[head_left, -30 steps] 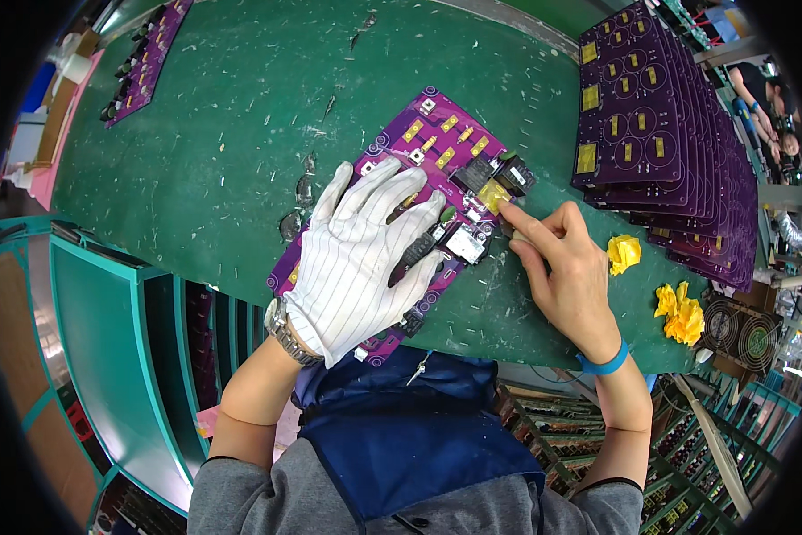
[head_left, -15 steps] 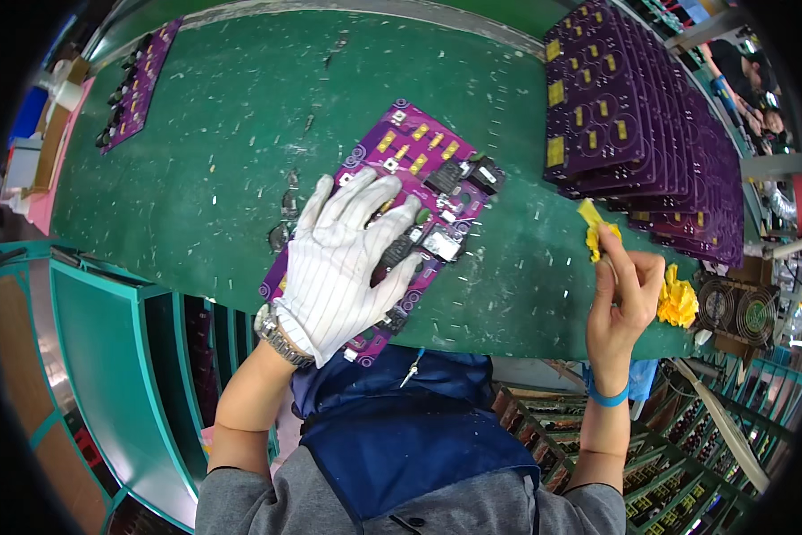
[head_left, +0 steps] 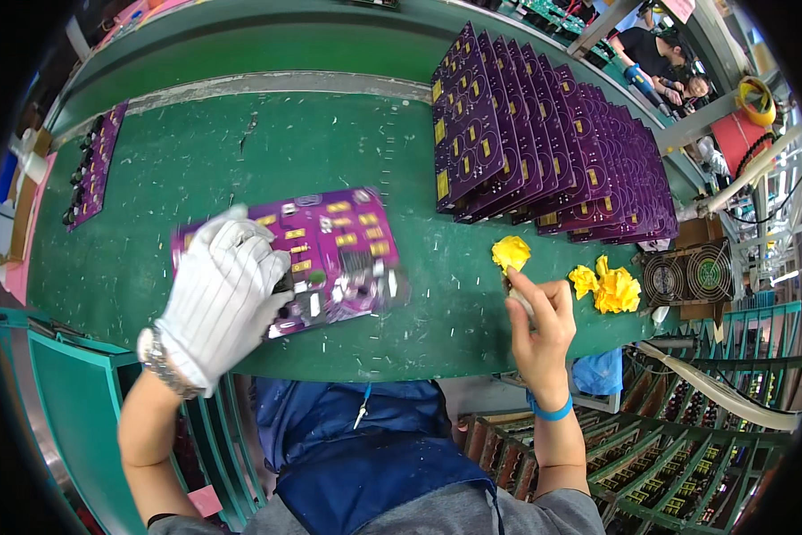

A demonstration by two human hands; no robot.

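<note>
A purple circuit board (head_left: pixel 330 227), blurred by motion, lies at a slant on the green bench left of centre. Yellow pads and black and white parts show on it. My left hand (head_left: pixel 227 290), in a white striped glove, has its fingers bent over the board's left part and grips it; some fingertips are hidden. My bare right hand (head_left: pixel 544 325) is closed in a pinch to the board's right. A crumpled piece of yellow tape (head_left: pixel 512 253) is at its fingertips. Something small and pale shows between those fingers, too unclear to name.
Several purple boards (head_left: pixel 544 147) stand in a row at the back right. More crumpled yellow tape (head_left: pixel 617 287) lies near a pair of fans (head_left: pixel 686 276). A purple board with black parts (head_left: pixel 98 165) lies far left. Another person (head_left: pixel 655 58) sits beyond the bench.
The board has turned clockwise and shifted left with my left hand. My right hand has come lower and closer to the board with the yellow tape. The whole view has shifted.
</note>
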